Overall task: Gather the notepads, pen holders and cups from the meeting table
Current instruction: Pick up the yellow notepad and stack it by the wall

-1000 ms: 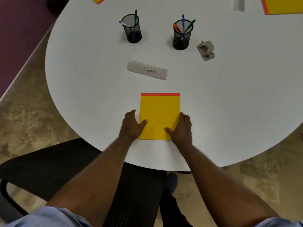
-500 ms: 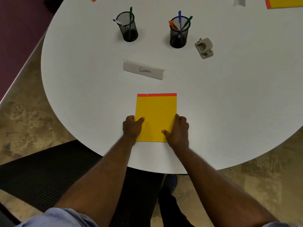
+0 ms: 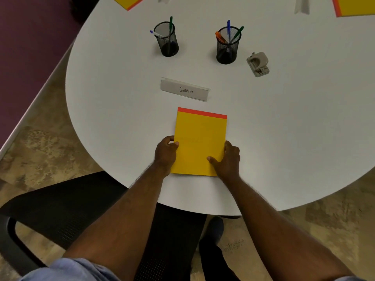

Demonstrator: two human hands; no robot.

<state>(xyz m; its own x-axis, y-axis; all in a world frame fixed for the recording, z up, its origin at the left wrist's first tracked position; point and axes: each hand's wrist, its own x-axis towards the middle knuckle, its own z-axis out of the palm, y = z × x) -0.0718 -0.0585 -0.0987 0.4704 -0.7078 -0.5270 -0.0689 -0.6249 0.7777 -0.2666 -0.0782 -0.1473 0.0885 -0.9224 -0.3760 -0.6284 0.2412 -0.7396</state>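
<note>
A yellow notepad (image 3: 200, 138) with an orange top strip lies near the front edge of the white round table (image 3: 294, 122). My left hand (image 3: 165, 154) grips its left edge, thumb on top. My right hand (image 3: 228, 160) grips its right edge, thumb laid on the page. Two black mesh pen holders stand further back: the left pen holder (image 3: 167, 40) with a green and a white pen, the right pen holder (image 3: 226, 46) with orange, blue and green pens. Parts of two more yellow notepads show at the far left (image 3: 129, 1) and far right (image 3: 355, 6).
A grey name card (image 3: 185, 91) reading "Girafee" stands just behind the notepad. A beige hole punch (image 3: 258, 63) sits right of the pen holders. A black mesh chair (image 3: 60, 207) is under the table's front edge, by my legs.
Both hands have shifted along the notepad's side edges, the left thumb now higher up. The pad sits slightly turned, closer to the table's front edge.
</note>
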